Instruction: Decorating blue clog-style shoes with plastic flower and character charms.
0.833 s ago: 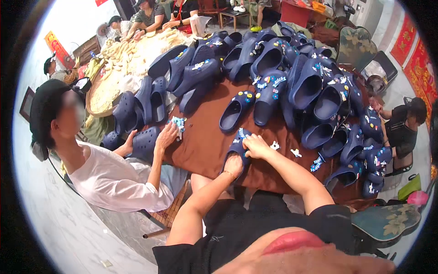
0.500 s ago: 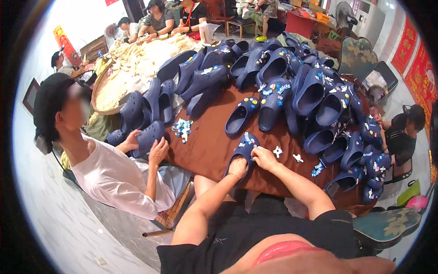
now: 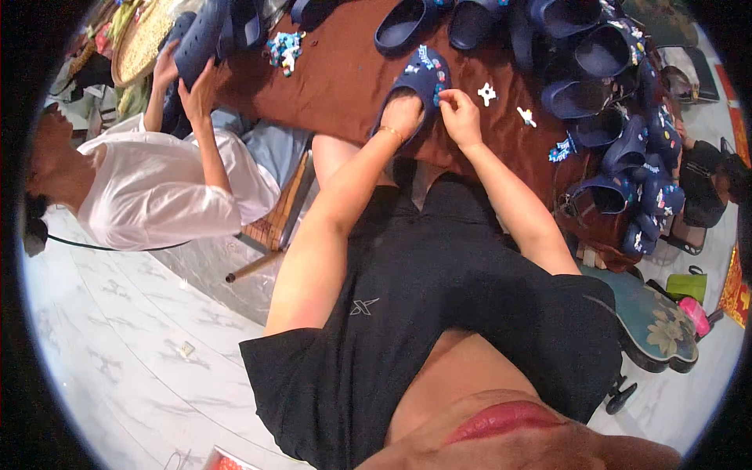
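A navy clog point(image 3: 423, 69) with small colourful charms on its upper points away from me at the table's near edge. My left hand point(image 3: 403, 114) is inside its opening and holds it from within; the fingers are hidden by the upper. Close beside the clog's right side is my right hand point(image 3: 462, 119), thumb and fingers pinched together. Whatever lies in that pinch is too small to make out. To the right on the cloth are a white charm point(image 3: 487, 95), another white charm point(image 3: 526, 117) and a blue-and-white charm cluster point(image 3: 562, 147).
A brown cloth point(image 3: 337, 70) covers the table. Several navy clogs point(image 3: 603, 51) are heaped at the right and far side. A pile of charms point(image 3: 286, 52) lies left of centre. At my left a seated person point(image 3: 164, 184) holds a plain clog point(image 3: 202, 48). A padded chair point(image 3: 650, 321) stands at the right.
The view has tilted downward, so the table sits higher in the picture. My right hand has drawn slightly off the clog's side. My left hand stays inside the clog.
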Demonstrator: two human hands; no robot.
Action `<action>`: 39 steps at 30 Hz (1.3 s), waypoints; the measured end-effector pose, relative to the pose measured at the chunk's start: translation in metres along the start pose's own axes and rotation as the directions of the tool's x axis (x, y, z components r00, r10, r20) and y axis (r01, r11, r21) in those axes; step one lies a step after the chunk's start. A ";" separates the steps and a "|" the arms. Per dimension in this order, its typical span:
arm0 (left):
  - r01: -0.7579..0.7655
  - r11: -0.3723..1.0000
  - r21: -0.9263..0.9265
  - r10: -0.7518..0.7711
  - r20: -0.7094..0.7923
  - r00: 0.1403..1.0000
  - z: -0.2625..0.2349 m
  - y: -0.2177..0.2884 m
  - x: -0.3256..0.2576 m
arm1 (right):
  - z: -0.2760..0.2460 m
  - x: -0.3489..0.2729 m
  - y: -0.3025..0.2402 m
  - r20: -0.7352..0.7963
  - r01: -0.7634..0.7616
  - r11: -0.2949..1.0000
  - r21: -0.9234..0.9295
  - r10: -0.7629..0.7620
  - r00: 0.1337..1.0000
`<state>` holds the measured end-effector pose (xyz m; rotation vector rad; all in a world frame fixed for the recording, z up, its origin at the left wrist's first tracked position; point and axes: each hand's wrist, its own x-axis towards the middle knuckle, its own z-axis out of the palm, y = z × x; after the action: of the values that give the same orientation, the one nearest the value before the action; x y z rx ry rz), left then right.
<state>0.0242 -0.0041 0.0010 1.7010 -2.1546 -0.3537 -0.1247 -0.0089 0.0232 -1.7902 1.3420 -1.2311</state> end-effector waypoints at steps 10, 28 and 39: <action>0.002 1.000 -0.012 -0.002 0.010 1.000 0.000 0.006 -0.018 | 0.004 -0.023 -0.005 -0.030 -0.148 0.984 0.098 0.152 0.988; 0.002 1.000 -0.011 -0.002 0.006 1.000 0.001 0.008 -0.019 | 0.002 -0.010 -0.019 0.088 0.136 0.962 -0.236 -0.118 0.989; -0.076 0.996 -0.035 0.074 -0.068 0.995 0.010 -0.004 -0.011 | -0.001 -0.004 -0.017 0.231 0.537 0.755 -0.376 -0.485 0.844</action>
<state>0.0254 0.0057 -0.0110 1.5844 -2.1439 -0.3108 -0.1189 0.0005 0.0369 -2.6402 1.1435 -1.1132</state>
